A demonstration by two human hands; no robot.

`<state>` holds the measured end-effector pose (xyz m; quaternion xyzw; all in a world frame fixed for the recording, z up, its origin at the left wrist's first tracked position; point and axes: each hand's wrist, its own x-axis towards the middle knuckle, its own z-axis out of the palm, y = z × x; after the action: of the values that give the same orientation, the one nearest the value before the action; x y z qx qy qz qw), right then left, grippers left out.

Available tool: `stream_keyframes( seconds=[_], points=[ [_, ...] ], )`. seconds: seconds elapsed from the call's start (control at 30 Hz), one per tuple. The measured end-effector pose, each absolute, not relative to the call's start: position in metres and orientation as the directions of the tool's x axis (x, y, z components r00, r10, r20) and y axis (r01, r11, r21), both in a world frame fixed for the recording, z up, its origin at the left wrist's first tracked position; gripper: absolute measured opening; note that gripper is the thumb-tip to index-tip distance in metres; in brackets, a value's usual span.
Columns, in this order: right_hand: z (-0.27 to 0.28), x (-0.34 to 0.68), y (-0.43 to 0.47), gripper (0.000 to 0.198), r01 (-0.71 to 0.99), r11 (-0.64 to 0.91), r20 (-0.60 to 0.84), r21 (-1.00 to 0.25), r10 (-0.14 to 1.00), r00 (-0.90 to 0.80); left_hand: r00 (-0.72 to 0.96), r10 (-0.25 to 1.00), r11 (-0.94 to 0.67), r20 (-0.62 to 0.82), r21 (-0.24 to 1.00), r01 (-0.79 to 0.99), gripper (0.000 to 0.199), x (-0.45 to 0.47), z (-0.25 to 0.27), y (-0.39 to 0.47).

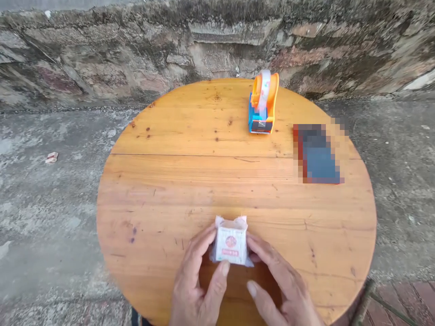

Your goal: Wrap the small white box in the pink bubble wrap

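A small white packet [231,244] is clamped between the left hand [200,285] and right hand [278,290] at the counter's [163,190] near edge; its contents cannot be told. A tape dispenser [263,104] holding a tape roll stands far right.

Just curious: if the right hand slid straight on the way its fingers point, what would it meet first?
The small white packet: the right hand already touches its side. Beyond it lies only bare round table.

A: Left hand [197,283] pose?
B: Palm down, fingers extended forward, thumb angled inward.
A: Right hand [282,285]?
B: Mirrored the left; fingers [261,249] converged toward the left fingertips, thumb tucked low. Both hands were partly curled, pinching inward.
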<state>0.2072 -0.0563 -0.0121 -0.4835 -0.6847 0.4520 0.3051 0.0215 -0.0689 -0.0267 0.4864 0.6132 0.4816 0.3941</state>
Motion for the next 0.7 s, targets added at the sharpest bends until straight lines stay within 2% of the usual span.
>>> stream_keyframes(
  seconds=[0.23,0.37,0.53,0.63,0.7],
  points=[
    [-0.009,0.209,-0.051,0.048,0.228,-0.058,-0.104,-0.972,0.975,-0.196,-0.297,0.954,0.100,-0.042,0.978,0.181,0.042,0.030,-0.019,-0.070],
    [-0.012,0.211,-0.049,0.033,0.193,-0.078,-0.112,-0.978,0.979,-0.173,-0.312,0.946,0.136,-0.086,0.980,0.142,0.038,0.029,-0.018,-0.071],
    [0.001,0.220,-0.042,0.020,0.288,0.077,0.016,-0.954,0.978,-0.209,-0.294,0.954,0.099,-0.058,0.987,0.129,0.036,0.022,-0.027,-0.069],
    [0.023,0.227,-0.028,0.018,0.404,0.218,0.125,-0.888,0.961,-0.246,-0.265,0.964,0.067,-0.020,0.983,0.171,0.037,0.020,-0.030,-0.067],
    [0.037,0.224,-0.012,0.017,0.419,0.281,0.154,-0.864,0.938,-0.311,-0.248,0.969,0.042,0.009,0.979,0.198,0.036,0.020,-0.030,-0.066]
  ],
)
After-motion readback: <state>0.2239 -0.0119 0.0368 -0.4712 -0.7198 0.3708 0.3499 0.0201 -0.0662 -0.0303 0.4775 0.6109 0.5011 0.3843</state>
